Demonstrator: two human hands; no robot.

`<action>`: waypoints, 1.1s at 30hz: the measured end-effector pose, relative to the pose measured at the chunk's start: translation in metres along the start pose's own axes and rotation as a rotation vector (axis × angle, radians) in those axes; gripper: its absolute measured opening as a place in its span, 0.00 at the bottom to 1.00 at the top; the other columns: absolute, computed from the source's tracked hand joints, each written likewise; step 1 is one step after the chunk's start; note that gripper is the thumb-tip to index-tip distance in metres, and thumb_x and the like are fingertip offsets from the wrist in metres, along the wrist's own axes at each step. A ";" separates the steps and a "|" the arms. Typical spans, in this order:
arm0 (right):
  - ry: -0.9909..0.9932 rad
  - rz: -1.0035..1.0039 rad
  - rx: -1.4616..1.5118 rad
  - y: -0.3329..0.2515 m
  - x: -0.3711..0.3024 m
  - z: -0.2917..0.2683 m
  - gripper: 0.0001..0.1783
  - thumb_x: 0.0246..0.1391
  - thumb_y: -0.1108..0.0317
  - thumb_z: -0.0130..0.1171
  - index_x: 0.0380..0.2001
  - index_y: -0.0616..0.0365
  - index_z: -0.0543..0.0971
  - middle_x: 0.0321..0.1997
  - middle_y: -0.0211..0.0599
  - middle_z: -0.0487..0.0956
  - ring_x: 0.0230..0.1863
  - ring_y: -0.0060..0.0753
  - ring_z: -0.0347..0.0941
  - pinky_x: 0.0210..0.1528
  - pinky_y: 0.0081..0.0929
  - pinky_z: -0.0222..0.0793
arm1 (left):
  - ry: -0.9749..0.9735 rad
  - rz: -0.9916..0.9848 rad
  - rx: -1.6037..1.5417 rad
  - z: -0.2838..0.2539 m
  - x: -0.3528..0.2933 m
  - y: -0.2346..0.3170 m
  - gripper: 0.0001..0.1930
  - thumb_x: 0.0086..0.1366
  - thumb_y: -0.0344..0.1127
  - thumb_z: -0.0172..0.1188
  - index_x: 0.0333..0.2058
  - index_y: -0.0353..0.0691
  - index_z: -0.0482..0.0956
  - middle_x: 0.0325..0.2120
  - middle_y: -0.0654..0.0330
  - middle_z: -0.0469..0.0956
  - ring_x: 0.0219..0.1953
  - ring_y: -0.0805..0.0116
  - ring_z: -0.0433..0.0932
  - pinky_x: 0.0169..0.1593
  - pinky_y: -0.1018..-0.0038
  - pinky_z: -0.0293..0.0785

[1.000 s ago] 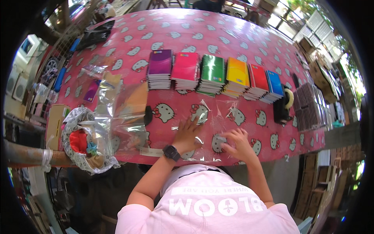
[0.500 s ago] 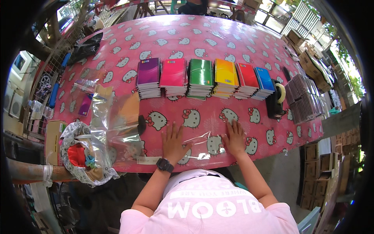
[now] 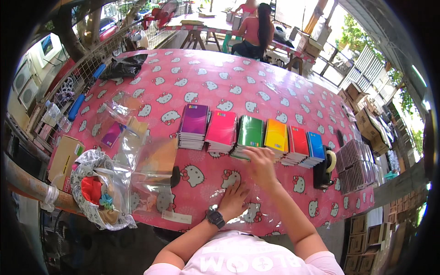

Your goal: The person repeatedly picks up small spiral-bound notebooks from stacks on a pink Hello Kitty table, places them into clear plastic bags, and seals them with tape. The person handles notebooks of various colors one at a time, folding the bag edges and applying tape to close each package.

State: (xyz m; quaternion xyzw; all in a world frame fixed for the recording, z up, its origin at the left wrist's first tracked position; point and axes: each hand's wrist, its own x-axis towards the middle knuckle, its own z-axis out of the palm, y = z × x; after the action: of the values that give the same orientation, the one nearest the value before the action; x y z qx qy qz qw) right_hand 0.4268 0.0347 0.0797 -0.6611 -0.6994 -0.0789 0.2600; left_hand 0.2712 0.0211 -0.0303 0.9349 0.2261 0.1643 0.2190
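Six stacks of spiral notebooks stand side by side across the table: purple [image 3: 193,120], pink [image 3: 221,129], green [image 3: 251,129], yellow [image 3: 276,134], red [image 3: 298,140] and blue [image 3: 315,144]. My right hand [image 3: 262,167] is raised by the near edge of the green stack, fingers extended to the left over its lower corner. Whether the fingertips touch the notebooks I cannot tell. Below it, my left hand [image 3: 233,202] lies flat with fingers spread on the pink plastic-covered table [image 3: 270,211], holding nothing.
Clear plastic bags [image 3: 156,158] lie at left, beside a fabric-lined basket [image 3: 87,160] and a cardboard box [image 3: 66,158]. A black tape dispenser [image 3: 322,172] and a plastic-wrapped bundle [image 3: 355,167] stand at right. A black bag [image 3: 123,66] lies far left; a person [image 3: 252,34] sits beyond.
My right hand has lifted off the table and moved to the front of the green stack. My left hand has shifted right, still flat. The view has tilted up, showing the person beyond.
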 end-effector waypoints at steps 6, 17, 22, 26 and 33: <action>-0.080 -0.053 -0.110 0.003 0.066 0.036 0.19 0.49 0.61 0.59 0.45 0.50 0.73 0.50 0.31 0.70 0.55 0.35 0.62 0.59 0.48 0.47 | -0.063 -0.043 -0.014 -0.004 -0.002 -0.009 0.36 0.50 0.48 0.63 0.57 0.43 0.64 0.62 0.51 0.54 0.65 0.48 0.49 0.64 0.54 0.49; -0.337 -0.270 -0.112 -0.081 0.147 0.075 0.31 0.49 0.66 0.55 0.59 0.44 0.63 0.57 0.43 0.61 0.57 0.46 0.57 0.53 0.46 0.60 | 0.009 -0.097 -0.064 -0.008 -0.002 0.002 0.32 0.50 0.42 0.64 0.53 0.41 0.67 0.62 0.51 0.53 0.64 0.45 0.49 0.63 0.52 0.51; -0.370 -0.316 -0.277 -0.092 0.163 0.105 0.21 0.53 0.64 0.52 0.52 0.42 0.70 0.54 0.42 0.63 0.55 0.43 0.60 0.50 0.49 0.64 | 0.127 -0.007 -0.209 -0.024 -0.002 0.008 0.31 0.49 0.36 0.65 0.54 0.41 0.66 0.56 0.51 0.61 0.61 0.46 0.53 0.61 0.54 0.55; -0.160 -0.172 -0.099 -0.088 0.167 0.103 0.14 0.49 0.69 0.55 0.42 0.52 0.72 0.48 0.43 0.66 0.49 0.43 0.65 0.44 0.38 0.70 | 0.191 0.003 -0.519 -0.028 -0.003 0.008 0.27 0.54 0.36 0.61 0.54 0.42 0.68 0.59 0.53 0.59 0.62 0.53 0.56 0.61 0.57 0.56; 0.091 0.159 0.802 -0.070 0.093 0.018 0.11 0.46 0.78 0.59 0.32 0.59 0.68 0.35 0.37 0.70 0.36 0.28 0.68 0.42 0.24 0.68 | 0.684 -0.151 -2.142 -0.090 0.007 -0.017 0.26 0.64 0.46 0.53 0.56 0.41 0.64 0.55 0.57 0.67 0.58 0.65 0.64 0.61 0.64 0.59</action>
State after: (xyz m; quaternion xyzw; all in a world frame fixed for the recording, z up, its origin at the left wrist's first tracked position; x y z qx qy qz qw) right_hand 0.3554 0.1173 0.1245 -0.5552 -0.6092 0.1911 0.5331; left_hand 0.2349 0.0686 0.0392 0.1549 0.0729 0.5076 0.8444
